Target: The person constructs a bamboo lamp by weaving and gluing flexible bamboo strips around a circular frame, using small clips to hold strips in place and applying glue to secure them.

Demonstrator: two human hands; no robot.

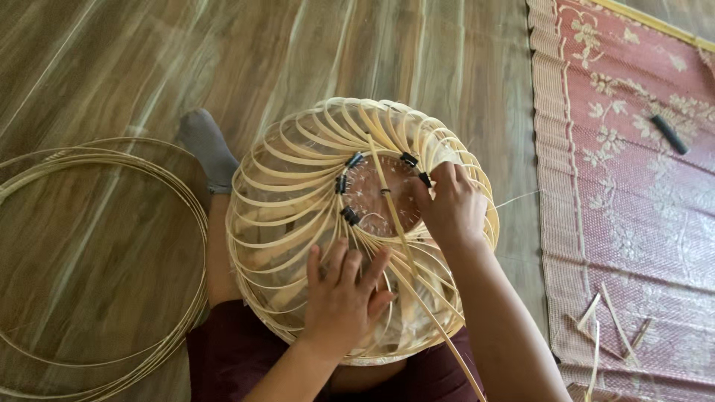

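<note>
On one bamboo frame (298, 193), two hands, five black clips (350, 215)

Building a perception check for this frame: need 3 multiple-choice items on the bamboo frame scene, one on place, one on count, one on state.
1. Where does the coil of thin bamboo hoops lie?
A. on the red mat
B. on the wooden floor to the person's left
C. inside the frame

2. How many black clips show on the inner ring of the bamboo frame?
A. two
B. five
C. nine

3. What is the left hand doing?
A. lying flat, fingers spread, on the frame's ribs
B. gripping a knife
C. resting on the floor

Answers:
1 B: the hoops lie on the wooden floor, left of the frame, away from the red mat.
2 B: five dark clips sit around the ring.
3 A: its fingers fan over the ribs near the ring, while the right hand pinches at the ring's edge.
</note>
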